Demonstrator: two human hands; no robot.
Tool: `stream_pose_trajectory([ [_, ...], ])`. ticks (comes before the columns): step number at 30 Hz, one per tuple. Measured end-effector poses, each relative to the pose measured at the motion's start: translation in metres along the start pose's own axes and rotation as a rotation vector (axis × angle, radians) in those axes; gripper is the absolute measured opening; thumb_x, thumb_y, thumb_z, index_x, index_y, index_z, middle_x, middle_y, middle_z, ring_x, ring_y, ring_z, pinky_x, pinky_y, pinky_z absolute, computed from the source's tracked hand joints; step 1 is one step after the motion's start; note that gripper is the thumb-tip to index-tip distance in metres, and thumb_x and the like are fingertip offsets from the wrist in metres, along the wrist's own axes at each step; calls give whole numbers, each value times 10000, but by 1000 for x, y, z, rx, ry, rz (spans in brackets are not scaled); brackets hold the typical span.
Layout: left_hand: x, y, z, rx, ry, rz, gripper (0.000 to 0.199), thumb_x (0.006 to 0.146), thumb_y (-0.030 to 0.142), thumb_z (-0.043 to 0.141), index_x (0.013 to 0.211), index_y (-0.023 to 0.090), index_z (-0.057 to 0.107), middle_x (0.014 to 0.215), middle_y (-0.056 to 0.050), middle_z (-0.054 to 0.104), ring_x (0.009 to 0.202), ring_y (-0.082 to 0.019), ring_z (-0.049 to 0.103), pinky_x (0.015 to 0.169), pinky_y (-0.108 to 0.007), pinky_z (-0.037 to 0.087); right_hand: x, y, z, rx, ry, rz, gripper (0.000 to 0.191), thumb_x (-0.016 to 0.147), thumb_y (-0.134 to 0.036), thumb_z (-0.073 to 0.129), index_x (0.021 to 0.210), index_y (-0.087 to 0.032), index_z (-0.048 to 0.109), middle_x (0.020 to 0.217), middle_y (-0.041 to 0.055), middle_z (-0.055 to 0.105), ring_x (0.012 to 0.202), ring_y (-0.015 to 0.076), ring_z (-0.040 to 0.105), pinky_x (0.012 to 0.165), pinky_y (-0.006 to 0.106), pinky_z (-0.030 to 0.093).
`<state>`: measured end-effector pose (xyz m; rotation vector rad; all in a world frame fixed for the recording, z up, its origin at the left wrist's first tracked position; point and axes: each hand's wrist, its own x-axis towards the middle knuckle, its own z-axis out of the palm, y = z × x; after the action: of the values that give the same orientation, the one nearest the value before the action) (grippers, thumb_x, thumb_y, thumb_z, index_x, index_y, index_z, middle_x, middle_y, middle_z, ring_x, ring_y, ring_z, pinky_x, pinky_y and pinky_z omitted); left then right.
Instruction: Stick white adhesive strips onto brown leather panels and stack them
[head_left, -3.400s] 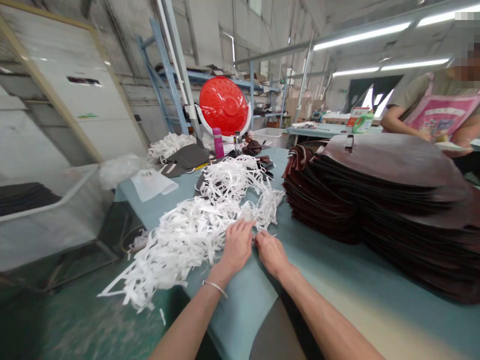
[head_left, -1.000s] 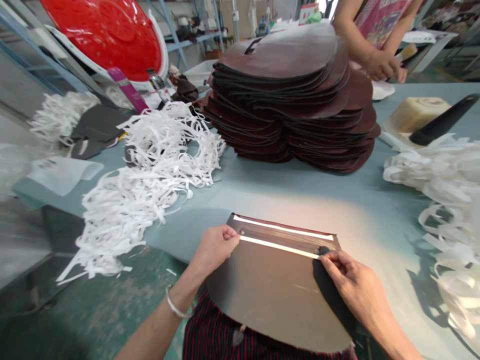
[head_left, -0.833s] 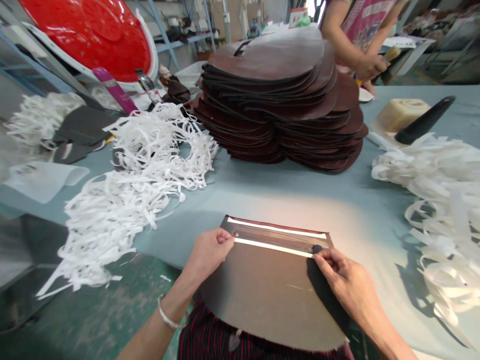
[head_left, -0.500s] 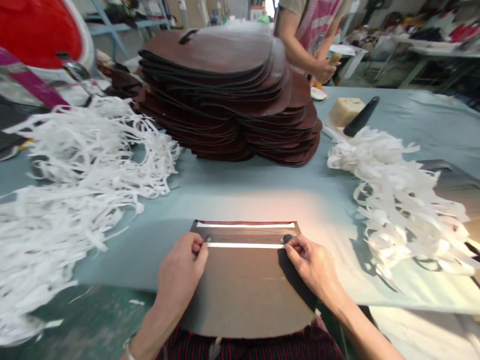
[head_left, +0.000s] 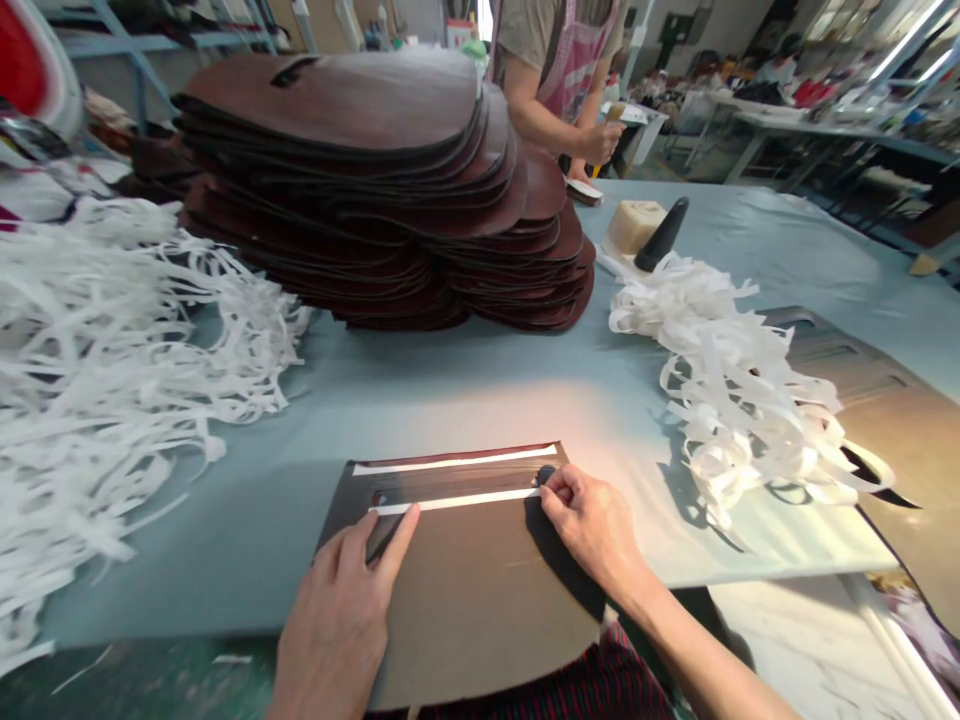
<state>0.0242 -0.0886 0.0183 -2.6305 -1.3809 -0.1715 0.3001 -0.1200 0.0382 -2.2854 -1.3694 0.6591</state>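
Note:
A leather panel (head_left: 480, 600), brown-grey side up, lies at the table's front edge and reaches over my lap. Two narrow white tape strips cross its far part, the nearer tape strip (head_left: 472, 499) running between my hands. My left hand (head_left: 345, 590) lies flat on the panel with its fingers apart, fingertips touching that strip's left end. At the other end, my right hand (head_left: 589, 515) is pinched closed on the strip's tip. Beside those fingers is a small dark lump (head_left: 546, 475), partly hidden; I cannot tell what it is.
A tall stack of dark brown leather pieces (head_left: 375, 190) stands ahead. Heaps of white strips lie left (head_left: 135, 330) and right (head_left: 735, 370). Behind the right heap are a beige block (head_left: 634, 225) and a black cone-like object (head_left: 663, 236). A co-worker (head_left: 555, 90) stands across the table.
My left hand has gone from a pinch at the strip's left end to lying flat with fingers spread. My right hand stays pinched. The view has turned to the right.

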Motion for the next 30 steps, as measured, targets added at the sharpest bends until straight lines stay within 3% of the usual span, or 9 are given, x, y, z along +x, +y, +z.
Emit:
stream_pose_trajectory([
  [4,5,7,1,65,-16,-6,653,790,-47,418,1362,260,487,1160,-135,551,1022,-300,515,753,-398,522,-1,-4,1,-50,23,0,119,821,-255,544,714,-218,579,603,-33,612,558,132,529,556,248,274],
  [8,11,21,6,104,36,24,561,784,-56,424,1267,176,589,1180,-153,543,1065,-295,502,819,-392,534,-1,-5,1,-102,37,-4,104,809,-231,560,706,-212,564,590,-31,602,551,134,528,543,246,272],
  [11,17,31,4,155,10,36,655,763,-61,454,1323,270,535,1104,-157,547,953,-286,534,784,-404,545,-2,-2,4,-194,60,-58,62,833,-218,550,776,-202,570,598,-16,589,536,142,521,525,254,277],
  [15,23,33,0,163,-6,52,754,725,-66,508,1347,360,482,1056,-142,532,953,-296,539,813,-435,541,-4,-11,18,-336,192,-424,229,859,-87,451,1007,-184,597,883,75,612,704,183,554,577,273,368],
  [18,23,26,-1,121,12,21,714,734,-65,504,1326,336,506,1099,-133,519,1020,-305,528,856,-446,534,-7,-29,33,-379,147,-789,398,830,-38,448,1183,-179,567,988,108,579,849,236,527,712,347,445],
  [22,18,7,2,-134,76,-28,506,812,-30,425,1241,204,556,1123,-117,531,1059,-259,524,895,-399,526,-6,-43,41,-368,38,-896,256,811,-37,465,987,-133,625,913,112,560,843,248,492,756,397,460],
  [26,17,-19,6,-378,221,-284,263,890,190,510,1151,177,544,1220,-124,494,1180,-278,469,1016,-467,434,6,-44,39,-226,-9,-891,183,882,-95,446,762,-155,572,819,83,519,782,215,464,748,385,446],
  [28,18,-29,8,-407,244,-470,459,848,309,601,1256,155,457,1254,-160,464,1188,-322,465,997,-516,430,12,-47,41,-136,-12,-925,178,921,-131,438,814,-160,577,837,73,520,797,213,464,758,386,433],
  [30,20,-37,6,-504,174,-574,614,817,338,628,1341,152,367,1219,-164,496,1133,-325,515,945,-510,460,15,-50,44,-73,-25,-955,160,944,-153,432,894,-167,584,878,71,528,833,215,470,775,384,423],
])
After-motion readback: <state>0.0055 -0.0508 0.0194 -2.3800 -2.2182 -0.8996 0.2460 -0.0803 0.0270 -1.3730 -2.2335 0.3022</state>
